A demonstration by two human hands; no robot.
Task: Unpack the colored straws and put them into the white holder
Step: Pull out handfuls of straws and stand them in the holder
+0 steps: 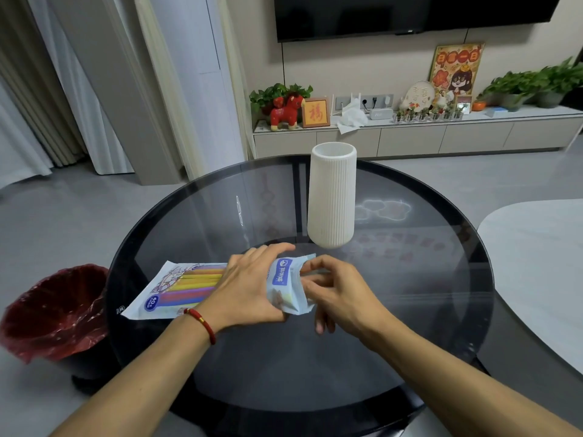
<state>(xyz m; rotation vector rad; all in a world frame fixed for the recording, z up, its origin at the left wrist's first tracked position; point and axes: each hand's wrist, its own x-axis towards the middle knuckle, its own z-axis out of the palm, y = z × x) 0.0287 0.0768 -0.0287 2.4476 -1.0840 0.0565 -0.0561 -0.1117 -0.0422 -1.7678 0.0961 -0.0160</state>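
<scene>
A flat plastic pack of colored straws [186,288] lies on the round glass table [426,279], its right end lifted and folded up. My left hand [249,285] grips the pack near that raised end, fingers over the top. My right hand [334,288] pinches the raised edge of the pack between thumb and fingers. The tall ribbed white holder [331,197] stands upright just behind my hands, with nothing visible at its mouth. The straws show through the wrapper as yellow, pink, purple and blue bands.
A bin with a red liner [53,310] stands on the floor left of the table. A pale table [536,263] edges in at the right. A low cabinet [410,137] with ornaments and plants runs along the far wall under a television.
</scene>
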